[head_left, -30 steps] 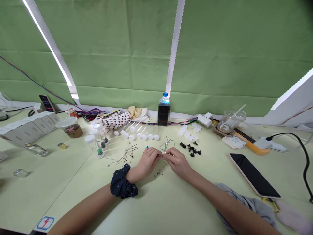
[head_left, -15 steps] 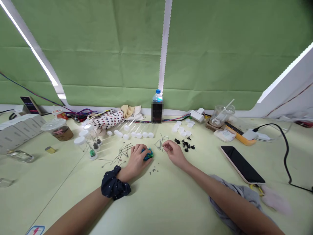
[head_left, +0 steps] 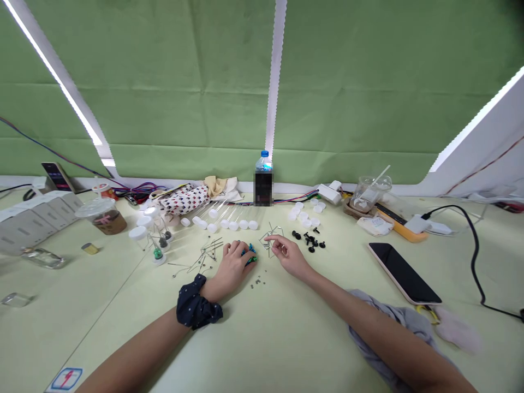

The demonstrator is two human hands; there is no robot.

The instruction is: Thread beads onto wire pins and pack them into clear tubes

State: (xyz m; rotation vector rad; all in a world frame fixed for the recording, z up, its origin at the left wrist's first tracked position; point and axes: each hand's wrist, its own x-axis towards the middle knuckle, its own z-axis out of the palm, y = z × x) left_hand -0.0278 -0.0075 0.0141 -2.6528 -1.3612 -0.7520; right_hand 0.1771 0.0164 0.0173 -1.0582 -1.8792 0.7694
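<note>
My left hand (head_left: 233, 267), with a dark dotted scrunchie (head_left: 198, 303) at the wrist, rests on the table. Its fingers and thumb curl around a small cluster of blue and green pieces (head_left: 250, 260), partly hidden under the hand. My right hand (head_left: 289, 256) hovers by a heap of thin bent metal wires (head_left: 268, 234), index finger stretched out over them and the others loosely curled; I see nothing held. Left of my left hand lie more thin metal rods (head_left: 207, 254). Tiny grey bits (head_left: 257, 282) lie between the hands.
Black round-headed pieces (head_left: 313, 243) and white caps (head_left: 305, 215) lie to the right. Clear tubes with white caps (head_left: 233, 225) are at the back, with a bottle (head_left: 264, 185). White-capped assemblies (head_left: 158, 254) and a drink cup (head_left: 108, 218) stand left; a phone (head_left: 403, 273) lies right.
My right index finger has gone from a pinch to stretched out over the wires. The left hand stays on the blue and green pieces, its fingers slightly shifted. The view has moved slightly.
</note>
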